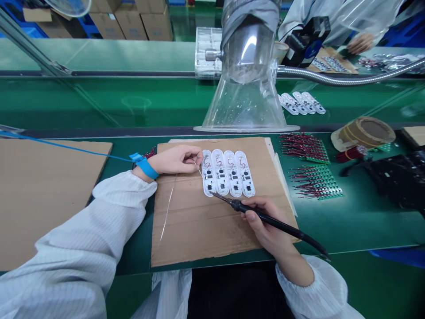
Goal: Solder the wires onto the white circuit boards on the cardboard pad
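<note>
Several white oblong circuit boards [231, 173] lie side by side on a cardboard sheet [206, 230]. Red wires curl near their upper ends, and black parts sit lower down. My left hand [181, 159] pinches a thin strand of solder wire [169, 206] beside the leftmost board; its tail hangs down across the cardboard. A blue wrist strap [146, 167] with a cord goes round that wrist. My right hand [265, 217] grips a black soldering iron [259, 215] like a pen. The iron's tip is at the lower end of the leftmost board; whether it touches cannot be made out.
A clear fume hood [247, 102] hangs just beyond the boards. To the right lie green boards with red wires [317, 181], a tape roll [363, 133] and a black object [398, 179]. More white boards [302, 103] lie farther back. Across the bench is a co-worker's hand [361, 43].
</note>
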The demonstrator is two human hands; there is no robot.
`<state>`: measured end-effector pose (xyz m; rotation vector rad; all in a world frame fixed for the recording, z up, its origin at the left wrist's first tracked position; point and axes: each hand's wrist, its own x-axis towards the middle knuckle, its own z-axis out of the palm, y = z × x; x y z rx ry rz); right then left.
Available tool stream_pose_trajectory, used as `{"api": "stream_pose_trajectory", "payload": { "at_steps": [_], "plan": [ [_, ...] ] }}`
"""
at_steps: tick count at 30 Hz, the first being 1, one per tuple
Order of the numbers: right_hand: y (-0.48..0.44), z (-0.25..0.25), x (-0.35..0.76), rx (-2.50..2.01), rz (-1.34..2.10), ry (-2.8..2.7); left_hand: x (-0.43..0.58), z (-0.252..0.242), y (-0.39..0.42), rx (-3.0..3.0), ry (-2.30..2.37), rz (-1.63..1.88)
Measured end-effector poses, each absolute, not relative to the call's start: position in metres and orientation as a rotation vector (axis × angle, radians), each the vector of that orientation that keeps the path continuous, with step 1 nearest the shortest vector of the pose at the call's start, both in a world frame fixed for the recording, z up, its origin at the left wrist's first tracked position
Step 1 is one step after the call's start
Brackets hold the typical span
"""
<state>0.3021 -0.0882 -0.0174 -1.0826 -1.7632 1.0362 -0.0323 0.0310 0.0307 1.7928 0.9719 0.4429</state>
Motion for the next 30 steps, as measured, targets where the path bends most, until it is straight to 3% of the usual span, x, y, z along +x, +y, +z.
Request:
{"api": "stream_pose_trajectory", "payload": {
  "at_steps": [15,30],
  "plan": [
    [-0.09,-0.015,0.303,-1.074,1.1,-1.739,-0.032,0.029,0.031,1.772,0.979,0.406],
    [-0.076,-0.005,0.318,-1.069,0.868,-1.519,-0.033,0.026,0.028,1.723,1.12,0.59]
  ]
}}
